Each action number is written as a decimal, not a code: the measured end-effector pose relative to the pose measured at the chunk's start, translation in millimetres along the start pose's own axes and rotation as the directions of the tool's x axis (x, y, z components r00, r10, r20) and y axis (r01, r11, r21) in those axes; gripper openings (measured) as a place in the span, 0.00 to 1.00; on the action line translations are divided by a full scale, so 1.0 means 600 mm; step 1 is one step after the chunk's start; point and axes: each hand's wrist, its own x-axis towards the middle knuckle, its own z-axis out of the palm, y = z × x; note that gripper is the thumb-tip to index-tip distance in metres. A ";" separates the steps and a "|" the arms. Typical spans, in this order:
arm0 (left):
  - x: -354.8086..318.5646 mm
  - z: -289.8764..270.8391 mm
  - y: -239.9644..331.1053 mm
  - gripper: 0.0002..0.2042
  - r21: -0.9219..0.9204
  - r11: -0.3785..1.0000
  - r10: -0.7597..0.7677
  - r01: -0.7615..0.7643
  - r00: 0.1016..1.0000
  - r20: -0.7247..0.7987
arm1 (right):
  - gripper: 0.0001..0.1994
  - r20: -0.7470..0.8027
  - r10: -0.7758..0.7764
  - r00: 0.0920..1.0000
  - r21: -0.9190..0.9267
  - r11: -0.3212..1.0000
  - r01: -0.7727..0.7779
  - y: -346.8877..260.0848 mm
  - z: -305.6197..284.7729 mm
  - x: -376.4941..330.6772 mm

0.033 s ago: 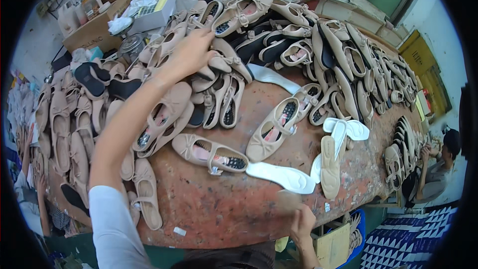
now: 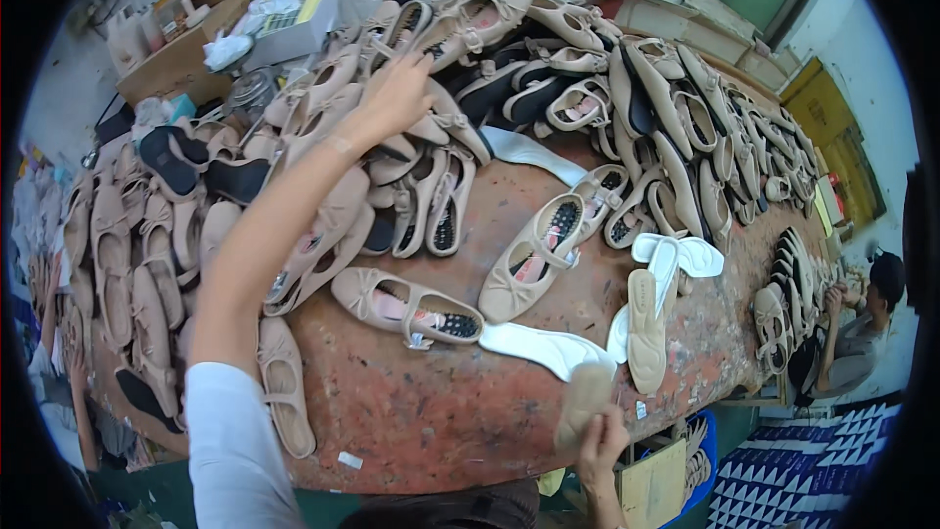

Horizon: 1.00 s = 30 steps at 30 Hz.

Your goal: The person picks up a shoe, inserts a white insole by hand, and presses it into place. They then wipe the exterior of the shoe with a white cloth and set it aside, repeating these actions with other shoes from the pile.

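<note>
In the head view, the left hand is stretched far out over a heap of beige shoes at the back of the counter, its fingers spread and lying on the pile, seemingly closing on one shoe; whether they have a real hold on it cannot be told from here. The right hand is low at the counter's near edge, fingers pinched around a tan insole held upright. The step in hand looks like picking a shoe out of the heap while the insole waits; the next move would call for drawing one shoe free without dragging its neighbours, then bringing it near the right hand. The insole is flat, thin, rounded at the top and pale tan. Just beside it lie white insoles, and two beige shoes rest open side up on the rust-red counter. Another person sits at the far right end.
</note>
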 end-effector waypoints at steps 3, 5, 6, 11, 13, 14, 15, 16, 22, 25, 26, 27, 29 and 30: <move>0.112 0.121 0.012 0.22 -0.154 0.889 -0.440 0.431 0.897 -0.033 | 0.13 -0.226 0.078 0.971 0.520 0.853 0.052 -0.008 -0.018 -0.010; 0.154 0.148 0.008 0.18 -0.304 0.670 -0.710 0.677 0.704 0.002 | 0.19 -0.055 0.256 0.965 0.629 0.760 -0.166 -0.008 -0.025 -0.025; 0.164 0.143 0.006 0.16 -0.285 0.655 -0.718 0.700 0.694 0.053 | 0.22 0.052 0.264 0.963 0.707 0.671 -0.222 -0.007 -0.026 -0.031; 0.064 0.019 0.069 0.14 -0.240 0.927 -0.324 0.288 0.937 -0.129 | 0.30 0.289 0.192 0.938 0.727 0.594 -0.345 -0.004 -0.023 -0.050; -0.064 -0.054 0.125 0.15 -0.429 0.869 -0.257 0.249 0.966 0.039 | 0.30 0.251 0.131 0.959 0.738 0.615 -0.277 -0.002 -0.023 -0.048; -0.149 -0.087 0.162 0.17 -0.565 0.821 -0.118 0.079 0.993 -0.032 | 0.30 0.274 0.127 0.953 0.777 0.555 -0.297 -0.003 -0.025 -0.052; -0.236 -0.121 0.193 0.17 -0.653 0.752 -0.084 0.093 0.995 0.044 | 0.31 0.270 0.073 0.960 0.807 0.526 -0.267 -0.001 -0.025 -0.049; -0.330 -0.160 0.222 0.17 -0.510 0.846 -0.072 0.156 0.981 0.181 | 0.32 0.339 0.162 0.927 0.826 0.420 -0.375 -0.001 -0.029 -0.053; -0.711 -0.219 0.396 0.11 -0.511 0.716 -0.258 0.476 0.860 0.440 | 0.25 0.329 -0.228 0.916 0.638 0.769 -0.037 -0.015 -0.018 -0.080; -0.785 -0.223 0.440 0.11 -0.354 0.793 -0.418 0.496 0.866 0.276 | 0.30 0.353 -0.476 0.805 0.239 0.878 0.415 -0.033 0.007 -0.101; -0.796 -0.223 0.446 0.11 -0.337 0.754 -0.506 0.564 0.826 0.249 | 0.32 0.393 -0.529 0.752 0.068 0.832 0.550 -0.040 0.015 -0.106; -0.802 -0.221 0.451 0.12 -0.346 0.699 -0.595 0.626 0.778 0.205 | 0.30 0.408 -0.575 0.709 -0.011 0.773 0.634 -0.047 0.022 -0.111; -0.802 -0.211 0.459 0.16 -0.348 0.556 -0.766 0.755 0.627 0.138 | 0.28 0.436 -0.657 0.614 -0.138 0.626 0.768 -0.058 0.034 -0.115; -0.798 -0.204 0.462 0.19 -0.326 0.471 -0.839 0.820 0.530 0.121 | 0.27 0.456 -0.682 0.572 -0.207 0.543 0.814 -0.063 0.038 -0.114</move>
